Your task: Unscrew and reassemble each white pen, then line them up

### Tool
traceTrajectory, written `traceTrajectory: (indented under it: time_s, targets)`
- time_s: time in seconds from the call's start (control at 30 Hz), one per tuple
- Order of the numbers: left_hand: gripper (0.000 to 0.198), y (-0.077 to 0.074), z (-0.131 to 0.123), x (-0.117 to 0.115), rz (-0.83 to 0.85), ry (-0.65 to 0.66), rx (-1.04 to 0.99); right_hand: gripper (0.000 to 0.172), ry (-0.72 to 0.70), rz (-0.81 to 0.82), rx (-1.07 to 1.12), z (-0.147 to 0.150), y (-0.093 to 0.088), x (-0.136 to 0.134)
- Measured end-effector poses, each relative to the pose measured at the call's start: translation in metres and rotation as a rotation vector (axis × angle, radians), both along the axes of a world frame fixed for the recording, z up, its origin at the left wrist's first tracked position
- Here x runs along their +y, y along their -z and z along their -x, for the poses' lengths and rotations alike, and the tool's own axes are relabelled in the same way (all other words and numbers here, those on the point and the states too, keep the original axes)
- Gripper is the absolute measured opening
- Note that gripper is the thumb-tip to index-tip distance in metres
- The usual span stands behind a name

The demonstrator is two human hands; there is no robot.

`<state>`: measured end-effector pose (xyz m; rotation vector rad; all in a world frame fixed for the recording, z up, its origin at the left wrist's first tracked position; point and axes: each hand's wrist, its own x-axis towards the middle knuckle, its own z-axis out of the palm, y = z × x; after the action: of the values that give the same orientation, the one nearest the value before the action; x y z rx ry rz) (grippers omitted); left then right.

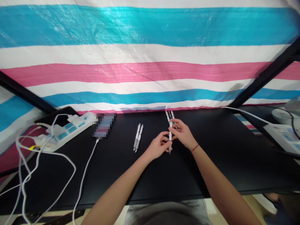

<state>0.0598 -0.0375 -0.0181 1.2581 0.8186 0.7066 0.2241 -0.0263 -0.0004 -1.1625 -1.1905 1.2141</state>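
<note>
Both my hands are closed around one white and grey pen [170, 135], held nearly upright in the picture with its grey tip toward me. My left hand [159, 146] pinches its lower part, near the tip. Higher up, the fingers of my right hand [184, 134] grip the barrel; a thin red cord circles that wrist. Just beyond my right hand lie several similar pens [168, 116], their near ends hidden by the fingers. Two more white and grey pens [138, 138] rest side by side to the left of my left hand.
On the black table [112, 181], a white power strip [70, 132] with tangled white cables [75, 168] occupies the left. A pixelated phone [104, 125] with a cable lies beside it. A striped sheet [150, 72] hangs behind. Another power strip [286, 137] sits far right.
</note>
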Motion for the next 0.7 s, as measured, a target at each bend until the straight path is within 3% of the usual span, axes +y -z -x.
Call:
traceTrajectory:
  time_s: [0.7]
  targets:
    - [0.044,0.0059,-0.001,0.0009,-0.066,0.008,0.021,0.048,0.013,-0.015,-0.001,0.0,0.0018,0.0003]
